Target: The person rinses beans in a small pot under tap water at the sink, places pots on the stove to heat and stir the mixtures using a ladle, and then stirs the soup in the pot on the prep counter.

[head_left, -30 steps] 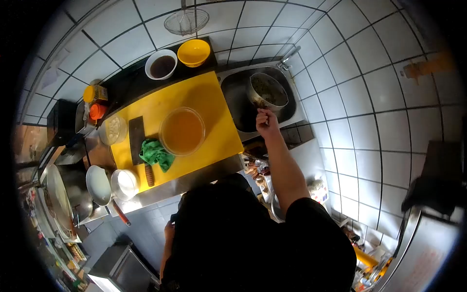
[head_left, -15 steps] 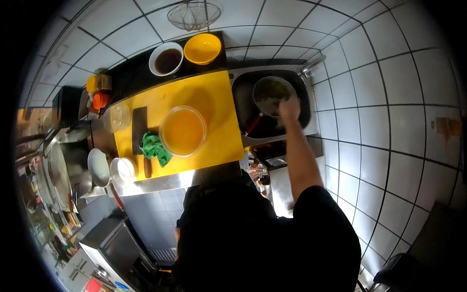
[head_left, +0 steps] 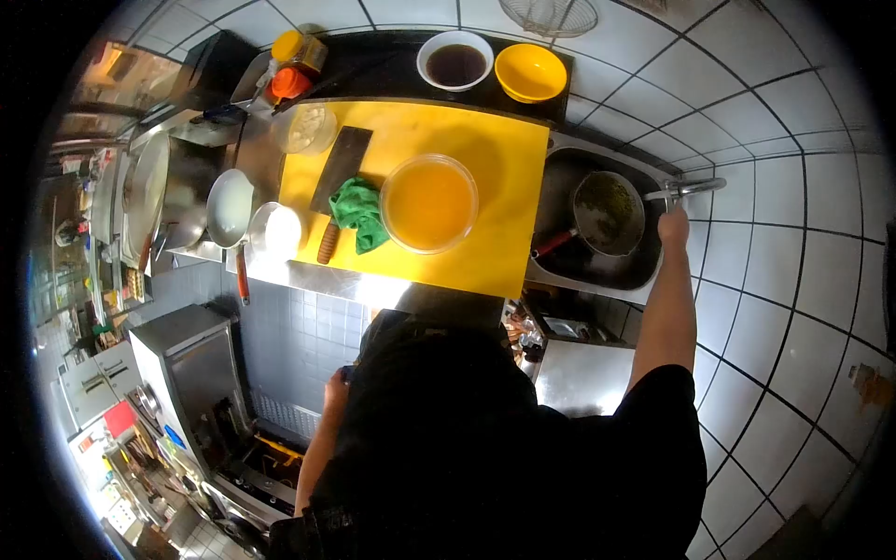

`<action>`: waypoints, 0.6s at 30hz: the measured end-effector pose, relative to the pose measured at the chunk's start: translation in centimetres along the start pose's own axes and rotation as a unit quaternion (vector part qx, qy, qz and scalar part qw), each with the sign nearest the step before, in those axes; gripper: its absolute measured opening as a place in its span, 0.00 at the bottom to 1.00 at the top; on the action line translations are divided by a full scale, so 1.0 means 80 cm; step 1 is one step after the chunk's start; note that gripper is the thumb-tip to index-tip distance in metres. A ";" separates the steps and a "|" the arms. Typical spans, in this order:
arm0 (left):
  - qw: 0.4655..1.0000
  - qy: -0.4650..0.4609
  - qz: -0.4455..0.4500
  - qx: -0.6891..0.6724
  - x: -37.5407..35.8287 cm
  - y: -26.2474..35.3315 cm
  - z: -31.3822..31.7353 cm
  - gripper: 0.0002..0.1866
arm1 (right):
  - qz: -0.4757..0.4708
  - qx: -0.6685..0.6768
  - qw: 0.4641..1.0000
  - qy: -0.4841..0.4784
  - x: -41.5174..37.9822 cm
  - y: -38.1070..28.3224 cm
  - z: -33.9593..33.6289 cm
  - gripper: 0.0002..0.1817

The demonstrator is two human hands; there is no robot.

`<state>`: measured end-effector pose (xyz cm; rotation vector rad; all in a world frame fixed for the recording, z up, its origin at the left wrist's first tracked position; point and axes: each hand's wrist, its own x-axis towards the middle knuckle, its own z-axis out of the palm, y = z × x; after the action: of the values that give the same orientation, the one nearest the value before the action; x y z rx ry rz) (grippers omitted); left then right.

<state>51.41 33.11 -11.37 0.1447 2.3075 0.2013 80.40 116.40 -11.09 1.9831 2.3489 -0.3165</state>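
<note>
One forearm [head_left: 315, 457] hangs nearest my camera, ending in the left hand [head_left: 337, 390] by the waist; I cannot tell how its fingers stand. Beyond, a clear bowl [head_left: 429, 203] of orange liquid sits on the yellow cutting board [head_left: 504, 247]. To its right, the red-handled pan [head_left: 609, 213] rests in the sink [head_left: 555, 201]. The right hand [head_left: 673, 227] is at the tap [head_left: 691, 187], its grip unclear to me. Farthest, a white bowl [head_left: 455, 62] stands beside a yellow bowl [head_left: 530, 74].
</note>
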 end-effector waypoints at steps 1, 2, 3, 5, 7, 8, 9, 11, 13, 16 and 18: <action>1.000 0.008 0.017 -0.021 0.000 0.008 -0.008 0.21 | -0.005 0.013 1.000 0.010 -0.003 -0.001 0.005 0.31; 0.998 0.017 0.035 -0.042 0.000 0.015 -0.017 0.22 | -0.009 0.027 0.999 0.020 -0.005 -0.001 0.009 0.32; 0.996 0.024 0.054 -0.062 0.001 0.018 -0.021 0.22 | -0.012 0.040 0.999 0.030 -0.009 0.000 0.013 0.32; 0.994 0.058 0.083 -0.041 0.012 0.018 -0.030 0.23 | -0.016 0.051 0.996 0.072 -0.017 0.002 0.021 0.32; 0.994 0.054 0.046 -0.081 0.012 0.057 -0.059 0.23 | -0.003 0.055 0.995 0.081 -0.034 -0.006 0.015 0.30; 0.993 0.076 0.065 -0.056 0.021 0.056 -0.062 0.23 | 0.012 0.054 0.996 0.068 -0.046 -0.013 0.010 0.28; 0.990 0.067 0.054 -0.114 0.023 0.069 -0.070 0.23 | 0.027 0.053 0.997 0.055 -0.056 -0.020 0.003 0.26; 0.972 0.047 0.030 -0.230 0.019 0.106 -0.091 0.23 | 0.067 0.061 0.995 0.046 -0.072 -0.024 0.020 0.17; 0.948 0.034 0.068 -0.310 0.029 0.129 -0.102 0.22 | 0.017 0.041 0.999 0.005 -0.109 -0.046 0.024 0.15; 0.904 0.009 0.125 -0.408 0.027 0.194 -0.123 0.21 | -0.035 0.179 0.982 -0.047 -0.187 -0.107 0.019 0.16; 0.874 -0.038 0.154 -0.460 0.021 0.248 -0.139 0.22 | 0.026 0.398 0.906 -0.141 -0.250 -0.167 0.001 0.14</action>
<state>42.90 51.70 -1.32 0.0235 1.8634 1.3884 70.80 94.90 -6.16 2.0355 2.1416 -1.6563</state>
